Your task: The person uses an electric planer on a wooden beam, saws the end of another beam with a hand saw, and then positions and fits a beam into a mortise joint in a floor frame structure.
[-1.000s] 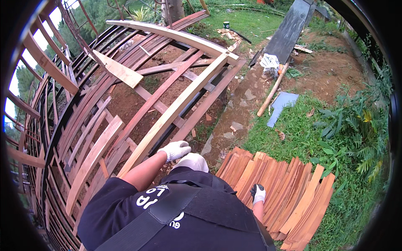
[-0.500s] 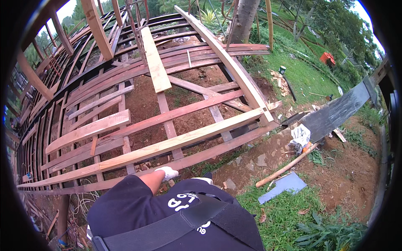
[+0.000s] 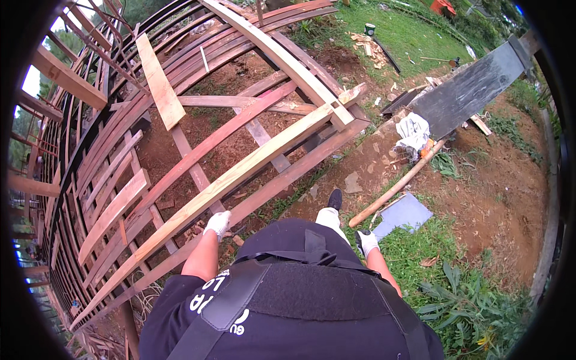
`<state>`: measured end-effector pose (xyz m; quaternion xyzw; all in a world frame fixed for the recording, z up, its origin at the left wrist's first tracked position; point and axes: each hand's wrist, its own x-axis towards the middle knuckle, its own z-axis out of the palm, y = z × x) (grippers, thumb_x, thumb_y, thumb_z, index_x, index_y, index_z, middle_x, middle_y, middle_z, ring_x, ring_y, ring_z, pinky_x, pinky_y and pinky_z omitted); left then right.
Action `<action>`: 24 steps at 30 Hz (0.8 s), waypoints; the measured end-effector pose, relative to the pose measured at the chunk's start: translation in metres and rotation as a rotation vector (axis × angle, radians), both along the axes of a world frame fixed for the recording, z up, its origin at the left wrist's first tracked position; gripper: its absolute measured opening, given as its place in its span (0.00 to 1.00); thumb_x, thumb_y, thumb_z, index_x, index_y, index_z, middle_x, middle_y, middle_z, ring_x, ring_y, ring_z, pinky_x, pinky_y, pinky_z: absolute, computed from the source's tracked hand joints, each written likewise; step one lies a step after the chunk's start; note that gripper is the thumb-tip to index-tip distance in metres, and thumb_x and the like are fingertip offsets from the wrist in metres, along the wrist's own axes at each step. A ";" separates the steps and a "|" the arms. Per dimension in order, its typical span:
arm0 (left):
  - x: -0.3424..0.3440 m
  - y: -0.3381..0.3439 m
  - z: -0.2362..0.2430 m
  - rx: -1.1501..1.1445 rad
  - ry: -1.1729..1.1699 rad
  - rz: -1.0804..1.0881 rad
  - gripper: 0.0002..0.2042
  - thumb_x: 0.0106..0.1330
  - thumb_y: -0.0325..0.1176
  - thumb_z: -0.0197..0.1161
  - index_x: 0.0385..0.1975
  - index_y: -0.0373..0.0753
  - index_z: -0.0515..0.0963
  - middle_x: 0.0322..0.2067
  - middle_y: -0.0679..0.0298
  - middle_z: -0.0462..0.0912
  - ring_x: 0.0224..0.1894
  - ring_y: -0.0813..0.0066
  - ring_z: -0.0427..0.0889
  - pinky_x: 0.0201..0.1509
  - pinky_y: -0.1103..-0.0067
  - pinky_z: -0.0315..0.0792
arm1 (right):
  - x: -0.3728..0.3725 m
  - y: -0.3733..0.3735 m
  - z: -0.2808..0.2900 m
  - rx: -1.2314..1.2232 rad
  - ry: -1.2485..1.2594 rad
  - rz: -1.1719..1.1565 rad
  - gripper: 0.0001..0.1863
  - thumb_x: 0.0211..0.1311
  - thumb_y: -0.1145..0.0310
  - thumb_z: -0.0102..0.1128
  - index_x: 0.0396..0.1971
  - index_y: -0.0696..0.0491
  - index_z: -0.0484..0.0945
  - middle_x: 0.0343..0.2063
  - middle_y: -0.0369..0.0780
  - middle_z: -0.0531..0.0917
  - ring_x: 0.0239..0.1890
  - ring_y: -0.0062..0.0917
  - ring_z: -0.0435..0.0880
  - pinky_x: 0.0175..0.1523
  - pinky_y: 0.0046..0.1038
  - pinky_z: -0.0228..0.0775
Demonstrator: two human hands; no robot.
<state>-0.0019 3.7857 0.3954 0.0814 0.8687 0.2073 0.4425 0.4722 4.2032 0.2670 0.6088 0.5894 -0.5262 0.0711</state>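
While the gloved fingers of the left hand (image 3: 217,222) look a little bent, I cannot tell how far they are open, nor whether they have hold of the brown beam (image 3: 294,172) or only come close to its lower edge. The right hand (image 3: 367,242), in a white glove with dark parts, is lower, right of the centre of the frame, above the grass (image 3: 393,255); its fingers seem partly curled, but how far, and around what, I cannot tell.

Just beside this right hand lies the near end of a round wooden pole (image 3: 397,185), which runs up to the right, and next to it a grey sheet (image 3: 409,211) lies on the grass. Between the two hands, a white trouser leg (image 3: 329,219) and a dark shoe (image 3: 335,199) are visible below the dark shirt (image 3: 180,321).

The brown beam crosses diagonally from the lower left to the centre. Above it, nearly parallel, are a pale beam (image 3: 270,151) and a reddish beam (image 3: 240,132). Farther, in the upper left, a flat pale plank (image 3: 159,81) rests across the frame timbers. In the upper right, a white plastic bag (image 3: 413,131) lies beside a long black board (image 3: 471,84).
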 end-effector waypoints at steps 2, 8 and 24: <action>0.046 0.011 -0.018 -0.257 -0.224 0.571 0.20 0.64 0.45 0.58 0.42 0.34 0.84 0.36 0.54 0.85 0.38 0.61 0.81 0.43 0.67 0.72 | 0.005 0.053 -0.006 0.286 0.029 0.102 0.09 0.64 0.65 0.68 0.40 0.54 0.85 0.30 0.35 0.86 0.30 0.21 0.81 0.36 0.27 0.73; 0.131 0.006 -0.043 -0.232 -0.093 -0.382 0.25 0.66 0.50 0.57 0.51 0.34 0.82 0.51 0.50 0.85 0.55 0.58 0.82 0.60 0.68 0.72 | -0.013 0.140 0.046 -0.068 0.232 -0.184 0.07 0.66 0.63 0.66 0.36 0.50 0.84 0.24 0.33 0.83 0.20 0.20 0.78 0.23 0.27 0.67; 0.025 0.206 0.024 0.121 -0.101 0.706 0.24 0.71 0.52 0.58 0.59 0.43 0.74 0.47 0.64 0.81 0.44 0.71 0.82 0.44 0.70 0.76 | -0.112 0.310 0.038 0.250 0.150 0.222 0.16 0.64 0.67 0.68 0.49 0.59 0.81 0.36 0.38 0.87 0.36 0.21 0.83 0.44 0.24 0.78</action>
